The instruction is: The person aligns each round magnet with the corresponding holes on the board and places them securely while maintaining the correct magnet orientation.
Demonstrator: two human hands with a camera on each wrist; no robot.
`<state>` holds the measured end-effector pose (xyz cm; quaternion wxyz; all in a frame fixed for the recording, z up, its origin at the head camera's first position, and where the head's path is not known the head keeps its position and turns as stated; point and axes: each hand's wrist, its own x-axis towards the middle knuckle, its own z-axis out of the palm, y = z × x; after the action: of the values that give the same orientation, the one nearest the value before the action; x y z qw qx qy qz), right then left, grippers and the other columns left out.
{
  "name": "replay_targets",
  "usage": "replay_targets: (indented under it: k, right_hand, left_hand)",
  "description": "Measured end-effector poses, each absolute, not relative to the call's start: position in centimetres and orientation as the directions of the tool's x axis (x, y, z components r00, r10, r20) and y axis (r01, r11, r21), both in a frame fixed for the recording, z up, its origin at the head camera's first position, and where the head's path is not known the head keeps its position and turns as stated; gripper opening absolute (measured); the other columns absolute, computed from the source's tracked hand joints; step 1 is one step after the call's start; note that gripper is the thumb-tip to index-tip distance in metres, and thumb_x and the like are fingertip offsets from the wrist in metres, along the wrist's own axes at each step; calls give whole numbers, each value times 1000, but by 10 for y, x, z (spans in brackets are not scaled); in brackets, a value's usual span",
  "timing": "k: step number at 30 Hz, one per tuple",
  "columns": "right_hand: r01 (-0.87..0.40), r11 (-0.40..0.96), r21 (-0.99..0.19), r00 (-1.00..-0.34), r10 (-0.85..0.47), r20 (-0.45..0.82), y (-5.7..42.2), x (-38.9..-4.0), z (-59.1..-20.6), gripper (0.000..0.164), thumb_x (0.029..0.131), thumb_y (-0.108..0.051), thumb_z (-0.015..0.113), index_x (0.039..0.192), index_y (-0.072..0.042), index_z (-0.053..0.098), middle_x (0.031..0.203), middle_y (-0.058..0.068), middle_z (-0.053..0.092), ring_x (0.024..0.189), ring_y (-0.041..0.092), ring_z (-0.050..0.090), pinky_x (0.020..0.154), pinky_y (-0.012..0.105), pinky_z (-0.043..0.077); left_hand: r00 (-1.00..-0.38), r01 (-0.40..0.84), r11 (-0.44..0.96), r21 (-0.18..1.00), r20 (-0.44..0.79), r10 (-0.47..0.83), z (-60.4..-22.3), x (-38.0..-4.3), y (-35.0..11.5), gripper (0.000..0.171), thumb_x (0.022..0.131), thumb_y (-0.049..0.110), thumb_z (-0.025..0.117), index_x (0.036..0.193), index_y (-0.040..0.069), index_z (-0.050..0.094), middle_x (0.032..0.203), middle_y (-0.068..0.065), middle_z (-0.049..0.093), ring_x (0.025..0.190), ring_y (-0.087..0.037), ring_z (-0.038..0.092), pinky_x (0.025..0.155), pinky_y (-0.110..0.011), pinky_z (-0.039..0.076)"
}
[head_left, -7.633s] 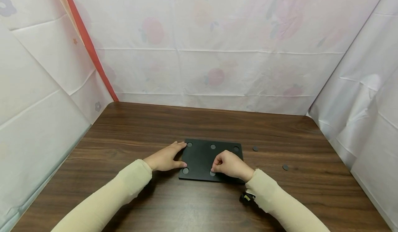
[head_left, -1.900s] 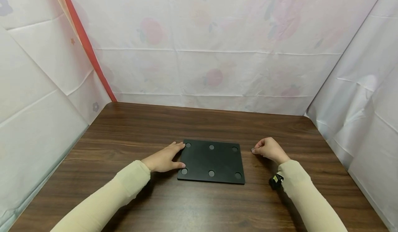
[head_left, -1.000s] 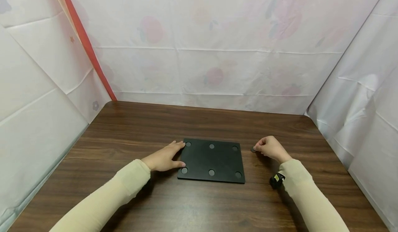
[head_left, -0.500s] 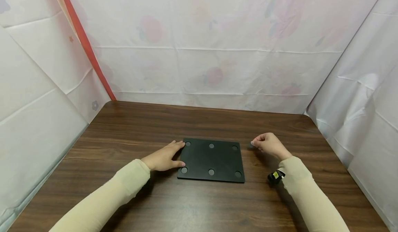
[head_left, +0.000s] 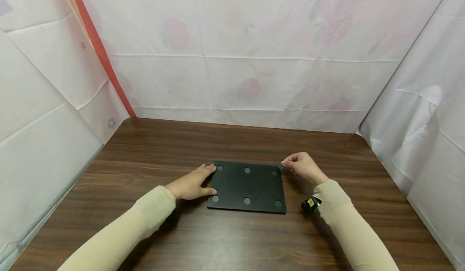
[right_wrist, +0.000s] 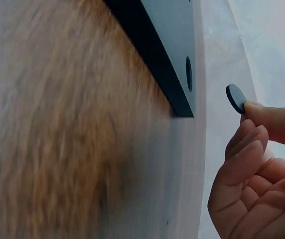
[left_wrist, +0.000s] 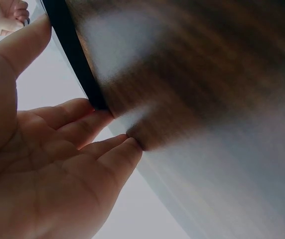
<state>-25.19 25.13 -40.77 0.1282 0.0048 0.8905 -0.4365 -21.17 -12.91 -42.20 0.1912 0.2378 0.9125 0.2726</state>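
A thin black rectangular board [head_left: 247,186] with several round spots along its front and back edges lies on the table. My left hand [head_left: 192,184] rests at its left edge, fingers spread, thumb and fingertips touching the side. My right hand [head_left: 303,167] pinches a small dark round disc [right_wrist: 235,98] between thumb and index finger. It holds the disc in the air just beyond the board's back right corner. Near that corner, a round recess [right_wrist: 189,73] shows in the right wrist view.
The brown wood-grain table [head_left: 174,142] reaches back to a white patterned curtain [head_left: 232,81]. A red strip [head_left: 105,57] runs down at the left. A small black device [head_left: 310,204] sits under the right wrist.
Earlier two discs lay on the table right of the board; now neither is there. The right hand has lifted one and carried it left to the board's corner. The left hand stays put.
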Motion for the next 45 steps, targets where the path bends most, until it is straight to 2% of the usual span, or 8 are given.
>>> replay_targets:
  k: [4,10,16,24,31,36,45]
  right_hand:
    - [97,631,-769,-966,-127,-225,244,-255,-411,22,99,-19,59,99,0,71,72,1,56,65,15,49,60,29,45]
    - [82,649,-756,-960,-153,-235,238,-256,-417,19,99,-16,59,98,-1,72,89,7,67,69,15,53,62,28,47]
    - [68,665,-744,-960,-160,-231,235,-255,-419,20,99,-14,58,89,-2,71,103,13,70,67,16,53,60,28,47]
    - [30,688,-725,-965,-169,-200,235,-255,-423,19,98,-13,60,89,-2,73,101,13,71,63,15,50,57,29,44]
    - [36,702,-711,-966,-157,-204,232,-254,-422,21,96,-12,62,80,-3,72,100,12,70,61,15,45,57,28,38]
    - [26,721,-693,-969,-153,-196,230,-253,-423,20,95,-14,64,80,-4,73,101,11,71,70,17,51,62,28,41]
    - [28,702,-712,-969,-156,-192,230,-251,-423,17,93,-12,66,81,-4,74,99,10,72,73,19,56,64,28,44]
  left_hand:
    - [-815,324,745,582,-229,533,-423,-212,-129,80,93,35,67,155,5,25,164,-14,17,152,-38,7,119,-60,18]
    - [-817,321,748,581,-230,529,-424,-211,-129,80,93,35,68,155,5,26,164,-13,17,152,-37,7,120,-59,18]
    - [-815,333,741,583,-217,537,-425,-213,-128,80,93,34,68,155,4,26,164,-13,18,152,-38,8,120,-58,18]
    - [-818,329,736,592,-210,535,-425,-212,-129,80,93,33,68,154,3,27,163,-15,19,152,-39,8,120,-59,18]
    - [-818,336,741,582,-210,536,-425,-213,-130,80,93,34,68,154,3,27,163,-15,18,152,-39,8,120,-59,17]
    - [-817,334,737,587,-209,537,-425,-213,-129,80,93,34,68,154,3,27,163,-15,19,152,-39,8,120,-59,18]
    - [-818,339,739,582,-206,537,-426,-213,-130,80,93,33,68,154,2,27,163,-16,19,152,-40,9,120,-59,18]
